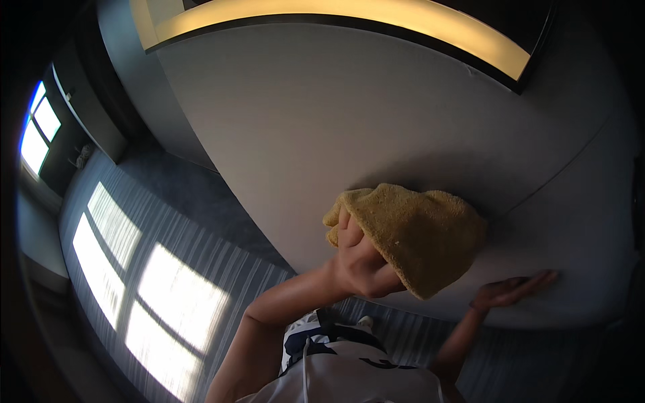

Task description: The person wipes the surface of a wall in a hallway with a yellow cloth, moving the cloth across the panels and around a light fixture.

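Note:
A yellow terry cloth is bunched in my left hand, its folds draped over the fingers. The cloth is held up against a pale grey wall and throws a shadow on it; some of my fingertips are hidden beneath the fabric. Lower on the right, my right hand is stretched out with straight fingers and nothing in it. It is close to the wall, but I cannot tell whether it touches.
A dark-edged frame with a glowing yellow strip runs along the top. A thin dark line crosses the wall at right. Striped carpet with sunlit patches lies at left, a bright window beyond. A shoe shows below.

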The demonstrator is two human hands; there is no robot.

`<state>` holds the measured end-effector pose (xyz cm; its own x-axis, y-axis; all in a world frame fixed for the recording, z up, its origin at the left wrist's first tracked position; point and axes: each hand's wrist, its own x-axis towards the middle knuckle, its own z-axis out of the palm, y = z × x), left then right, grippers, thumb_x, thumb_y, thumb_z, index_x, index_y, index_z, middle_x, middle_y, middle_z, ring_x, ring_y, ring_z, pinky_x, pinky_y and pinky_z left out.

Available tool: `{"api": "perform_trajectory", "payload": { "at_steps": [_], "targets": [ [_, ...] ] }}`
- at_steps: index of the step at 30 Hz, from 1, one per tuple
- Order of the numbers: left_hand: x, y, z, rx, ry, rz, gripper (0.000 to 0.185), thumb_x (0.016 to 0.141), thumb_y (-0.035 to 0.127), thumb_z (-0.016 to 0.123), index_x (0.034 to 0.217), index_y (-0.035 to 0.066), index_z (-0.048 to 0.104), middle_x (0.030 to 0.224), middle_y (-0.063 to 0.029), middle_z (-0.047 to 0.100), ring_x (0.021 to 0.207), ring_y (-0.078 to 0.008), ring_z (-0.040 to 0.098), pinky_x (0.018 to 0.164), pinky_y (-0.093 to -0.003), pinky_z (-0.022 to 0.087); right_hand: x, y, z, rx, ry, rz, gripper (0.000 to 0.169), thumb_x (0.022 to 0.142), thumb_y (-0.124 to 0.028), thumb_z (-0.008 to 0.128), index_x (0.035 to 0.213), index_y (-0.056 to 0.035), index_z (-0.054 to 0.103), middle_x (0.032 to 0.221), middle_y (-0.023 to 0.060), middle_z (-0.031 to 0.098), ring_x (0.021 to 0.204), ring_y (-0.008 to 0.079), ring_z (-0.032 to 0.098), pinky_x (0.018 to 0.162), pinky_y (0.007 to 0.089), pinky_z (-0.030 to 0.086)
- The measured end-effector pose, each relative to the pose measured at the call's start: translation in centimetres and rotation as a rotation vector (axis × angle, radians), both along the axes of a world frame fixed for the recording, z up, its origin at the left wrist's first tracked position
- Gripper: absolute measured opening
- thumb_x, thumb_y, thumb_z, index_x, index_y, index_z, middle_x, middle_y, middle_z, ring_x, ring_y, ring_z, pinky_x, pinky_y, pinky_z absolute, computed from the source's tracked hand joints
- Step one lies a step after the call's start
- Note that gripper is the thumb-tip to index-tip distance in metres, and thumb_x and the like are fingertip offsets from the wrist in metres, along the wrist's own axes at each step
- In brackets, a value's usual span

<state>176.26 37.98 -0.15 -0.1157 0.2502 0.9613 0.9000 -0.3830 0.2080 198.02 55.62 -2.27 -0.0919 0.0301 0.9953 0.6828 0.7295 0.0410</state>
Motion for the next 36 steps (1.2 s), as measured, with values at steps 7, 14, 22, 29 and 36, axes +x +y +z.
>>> {"api": "perform_trajectory", "payload": {
  "at_steps": [7,14,22,29,36],
  "targets": [
    [1.9,0.3,-3.0,-0.308,-0.312,-0.304,0.041,0.074,0.029,0.065,0.111,0.013,0.059,0.117,-0.0114,0.053,0.108,-0.032,0.049,0.091,-0.0475,0.038,0.4,0.1,-0.5,-0.058,0.027,-0.042,0.048,0.098,-0.027,0.026,0.136,0.0016,0.028,0.142,0.0219,0.024,0.132,0.0376,0.021,0.106,0.0496,0.019],
    [1.9,-1.2,-10.7,-0.599,0.155,-0.195,0.043,0.077,0.021,0.065,0.118,0.012,0.053,0.116,-0.0071,0.054,0.111,-0.0263,0.05,0.095,-0.0411,0.038,1.3,0.7,-0.8,0.009,-0.006,0.041,0.045,0.095,-0.017,0.029,0.136,0.0021,0.028,0.142,0.0213,0.024,0.132,0.0375,0.022,0.106,0.0495,0.016],
    [3.7,3.3,5.9,-0.018,0.438,0.063,0.027,0.067,0.029,0.064,0.091,0.017,0.066,0.102,-0.0033,0.057,0.104,-0.0262,0.052,0.097,-0.053,0.029,3.6,-0.3,-0.6,-0.151,-0.141,0.204,0.045,0.095,-0.014,0.028,0.137,0.0009,0.025,0.144,0.0241,0.014,0.131,0.0424,0.019,0.102,0.0517,0.021],
    [1.8,5.7,19.0,0.379,0.368,0.211,0.046,0.07,0.03,0.072,0.106,0.007,0.056,0.111,-0.012,0.049,0.103,-0.0272,0.049,0.09,-0.0415,0.038,11.5,0.7,0.7,-0.19,-0.341,0.397,0.034,0.089,-0.009,0.035,0.121,0.0011,0.039,0.13,0.0243,0.041,0.122,0.0463,0.035,0.1,0.0573,0.029],
    [5.2,7.2,17.9,0.309,0.285,0.419,0.038,0.067,0.026,0.067,0.101,0.01,0.06,0.113,-0.0135,0.051,0.106,-0.0326,0.049,0.091,-0.0491,0.035,15.2,4.0,5.1,-0.225,0.141,0.215,0.042,0.095,-0.013,0.026,0.134,0.0024,0.03,0.139,0.0211,0.031,0.129,0.0378,0.028,0.106,0.0488,0.022]
  ]
}}
